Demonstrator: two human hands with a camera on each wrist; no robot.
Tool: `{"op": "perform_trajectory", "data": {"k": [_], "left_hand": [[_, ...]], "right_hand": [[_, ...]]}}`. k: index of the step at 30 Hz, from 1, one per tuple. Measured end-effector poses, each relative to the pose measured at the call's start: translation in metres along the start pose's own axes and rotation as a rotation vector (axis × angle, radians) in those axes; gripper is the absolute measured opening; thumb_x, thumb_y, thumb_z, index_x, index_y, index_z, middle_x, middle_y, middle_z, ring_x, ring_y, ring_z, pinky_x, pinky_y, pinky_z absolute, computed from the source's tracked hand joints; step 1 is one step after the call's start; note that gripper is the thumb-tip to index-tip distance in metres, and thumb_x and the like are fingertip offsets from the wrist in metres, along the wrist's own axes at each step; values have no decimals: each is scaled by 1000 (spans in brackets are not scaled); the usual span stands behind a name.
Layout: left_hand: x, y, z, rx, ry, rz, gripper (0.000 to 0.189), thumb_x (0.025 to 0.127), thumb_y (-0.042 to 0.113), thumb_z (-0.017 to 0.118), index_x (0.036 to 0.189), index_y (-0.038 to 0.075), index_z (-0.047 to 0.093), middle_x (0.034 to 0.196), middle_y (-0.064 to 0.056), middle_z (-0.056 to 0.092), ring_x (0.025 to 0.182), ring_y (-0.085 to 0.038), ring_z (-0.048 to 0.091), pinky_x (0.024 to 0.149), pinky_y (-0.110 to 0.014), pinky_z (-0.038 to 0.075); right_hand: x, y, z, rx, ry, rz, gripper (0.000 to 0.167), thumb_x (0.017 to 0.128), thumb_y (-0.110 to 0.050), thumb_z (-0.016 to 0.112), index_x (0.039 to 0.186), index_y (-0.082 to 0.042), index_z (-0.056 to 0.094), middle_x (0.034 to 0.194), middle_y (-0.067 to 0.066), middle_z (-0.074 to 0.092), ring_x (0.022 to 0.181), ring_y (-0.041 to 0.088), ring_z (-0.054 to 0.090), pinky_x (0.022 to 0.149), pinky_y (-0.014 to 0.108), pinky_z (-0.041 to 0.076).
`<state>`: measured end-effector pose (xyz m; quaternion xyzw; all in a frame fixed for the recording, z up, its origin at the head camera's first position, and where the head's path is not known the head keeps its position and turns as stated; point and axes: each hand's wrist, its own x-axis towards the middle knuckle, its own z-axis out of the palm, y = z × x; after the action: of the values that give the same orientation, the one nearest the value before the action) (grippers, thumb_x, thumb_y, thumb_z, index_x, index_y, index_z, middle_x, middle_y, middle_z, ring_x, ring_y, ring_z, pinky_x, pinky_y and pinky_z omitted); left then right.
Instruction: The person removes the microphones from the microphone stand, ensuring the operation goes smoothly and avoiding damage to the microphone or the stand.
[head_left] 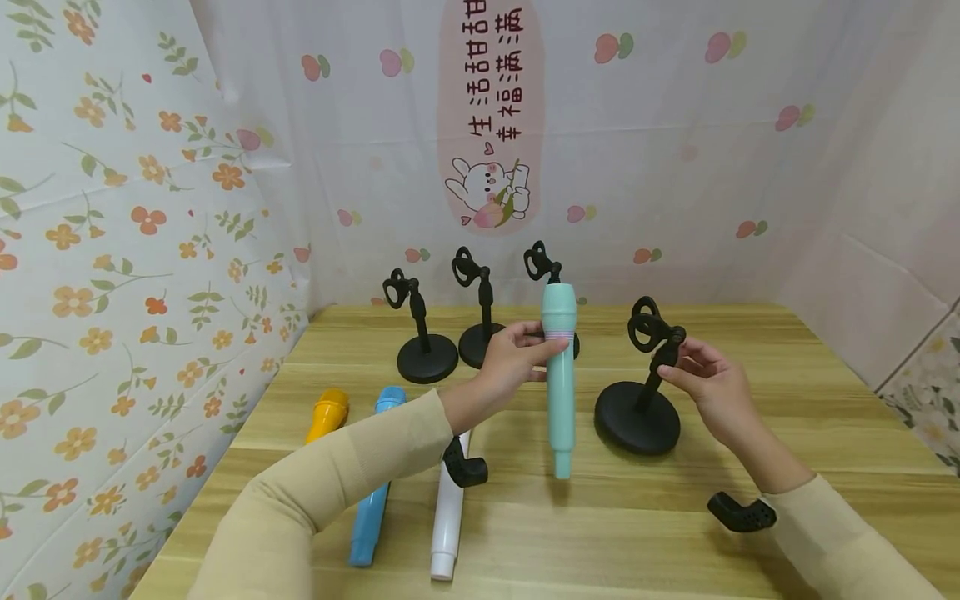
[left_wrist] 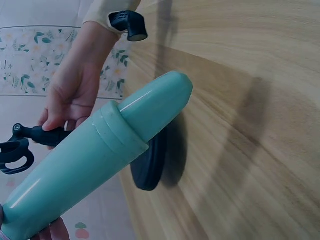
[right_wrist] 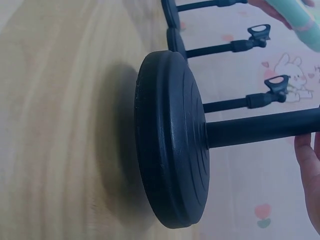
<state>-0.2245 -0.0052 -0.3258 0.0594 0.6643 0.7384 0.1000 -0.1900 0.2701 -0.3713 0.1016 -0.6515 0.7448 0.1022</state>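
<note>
A mint-green toy microphone point(head_left: 561, 408) stands upright in the air, its rounded head up and narrow end down. My left hand point(head_left: 513, 358) pinches it just below the head, thumb across the front. To its right is a black desktop microphone stand point(head_left: 637, 421) with a round base and a ring-shaped clip at the top. My right hand point(head_left: 716, 396) holds this stand's post just below the clip. In the left wrist view the microphone's lower end point(left_wrist: 155, 105) crosses in front of the stand's base point(left_wrist: 150, 165). The clip holds nothing.
Three more black stands point(head_left: 427, 358) line the back of the wooden table point(head_left: 510, 533), one partly behind the mint-green microphone. Orange point(head_left: 328, 412), blue point(head_left: 371, 525) and white point(head_left: 447, 533) microphones lie at left, partly hidden by my left arm. A patterned cloth point(head_left: 637, 167) hangs behind.
</note>
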Motion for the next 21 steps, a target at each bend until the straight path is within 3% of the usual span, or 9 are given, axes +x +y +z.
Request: {"op": "perform_trajectory", "data": {"k": [11, 21], "left_hand": [[0, -20, -5, 42, 10, -38, 46, 84, 17, 79, 123, 3, 59, 101, -11, 66, 82, -22, 68, 68, -38, 58], [-6, -30, -6, 72, -3, -62, 46, 84, 18, 79, 122, 1, 59, 98, -11, 65, 80, -23, 68, 69, -38, 58]], "right_hand": [[15, -9, -2, -33, 29, -34, 24, 85, 4, 71, 103, -12, 68, 93, -7, 65, 92, 6, 61, 80, 14, 50], [31, -11, -7, -49, 69, -12, 22, 85, 1, 73, 101, -13, 65, 97, -6, 61, 95, 7, 58, 79, 13, 49]]}}
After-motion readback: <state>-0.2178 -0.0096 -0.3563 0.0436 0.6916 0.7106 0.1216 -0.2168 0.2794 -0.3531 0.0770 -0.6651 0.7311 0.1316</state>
